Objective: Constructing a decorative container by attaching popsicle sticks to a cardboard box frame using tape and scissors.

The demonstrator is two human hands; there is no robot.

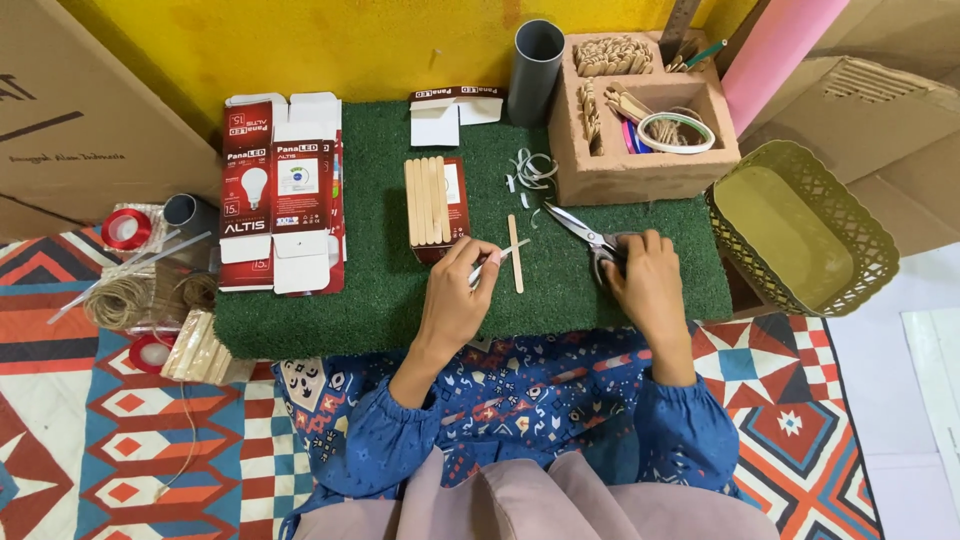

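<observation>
My left hand (455, 295) pinches a thin white strip (497, 259) over the green turf mat (380, 290). Just right of it lies a single wooden craft stick (516, 254). My right hand (645, 280) rests on the handles of a pair of scissors (580, 228) that lie on the mat with blades pointing up-left. A row of craft sticks (426, 200) sits on a small red and white box (453, 215) behind my left hand. White paper curls (534, 168) lie near the scissors' tips.
A flattened red and white bulb carton (283, 190) lies at the mat's left. Behind stand a grey tube (536, 70) and a brick organiser (645, 120) of sticks. A gold mesh basket (800, 225) sits right; twine (118, 298), tape rolls and sticks lie left.
</observation>
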